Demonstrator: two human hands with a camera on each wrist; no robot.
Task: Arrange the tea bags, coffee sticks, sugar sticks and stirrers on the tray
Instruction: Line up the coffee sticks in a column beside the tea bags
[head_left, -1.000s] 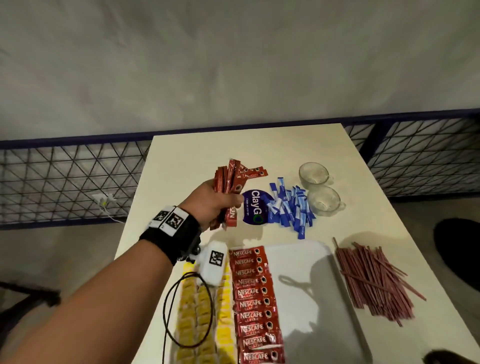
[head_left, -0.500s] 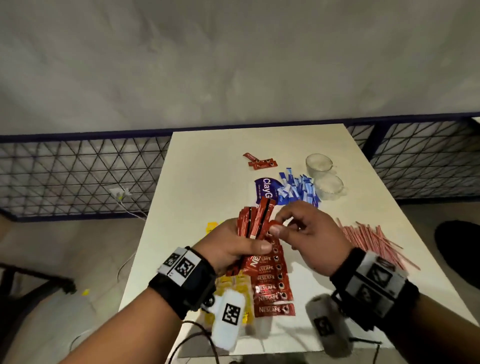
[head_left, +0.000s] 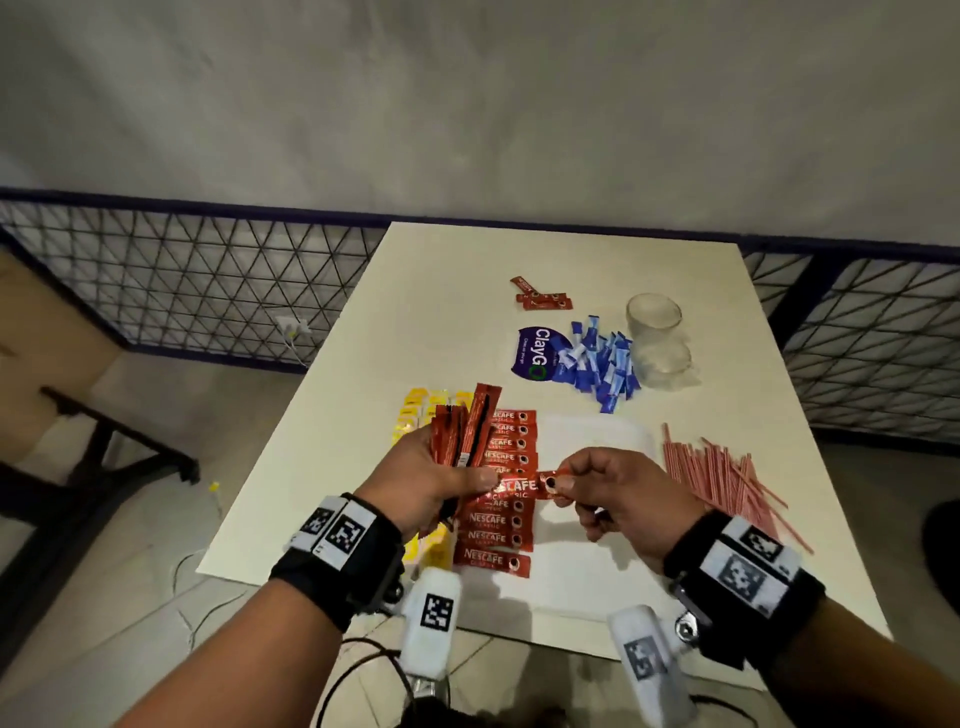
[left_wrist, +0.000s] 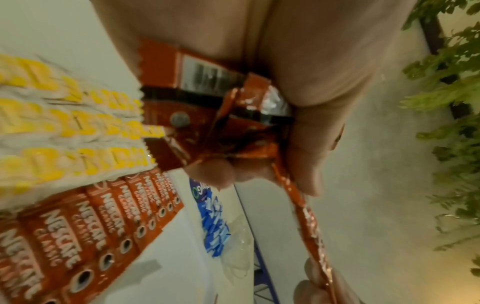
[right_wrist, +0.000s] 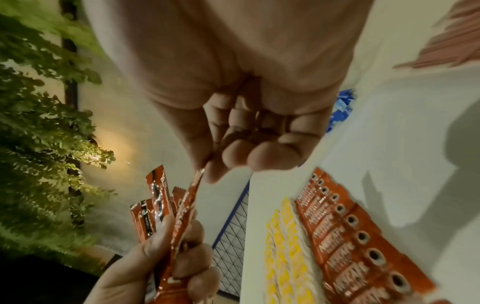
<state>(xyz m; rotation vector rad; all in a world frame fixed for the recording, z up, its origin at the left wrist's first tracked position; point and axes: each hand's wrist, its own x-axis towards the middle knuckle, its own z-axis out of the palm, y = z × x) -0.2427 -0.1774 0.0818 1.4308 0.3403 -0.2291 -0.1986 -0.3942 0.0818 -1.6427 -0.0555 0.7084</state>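
Note:
My left hand (head_left: 441, 483) grips a bunch of red coffee sticks (head_left: 465, 426) upright over the white tray (head_left: 592, 447). My right hand (head_left: 597, 488) pinches the end of one coffee stick (head_left: 524, 486), pulled sideways from the bunch; my left thumb still lies on its other end. A column of coffee sticks (head_left: 501, 530) lies flat on the tray's left part, with yellow tea bags (head_left: 415, 415) left of it. Blue sugar sticks (head_left: 602, 364) are heaped behind the tray. Red stirrers (head_left: 727, 478) lie to its right. In the left wrist view the bunch (left_wrist: 207, 98) sits in my curled fingers.
Two glass cups (head_left: 654, 332) stand at the back right beside the sugar sticks. A purple ClayGo sachet (head_left: 535, 353) lies left of them. Two loose coffee sticks (head_left: 540, 296) lie further back. A wire fence (head_left: 182, 291) runs behind the table (head_left: 441, 312).
My left hand brought the bunch from the back of the table to over the tray. My right hand came in and drew one stick sideways out of the bunch.

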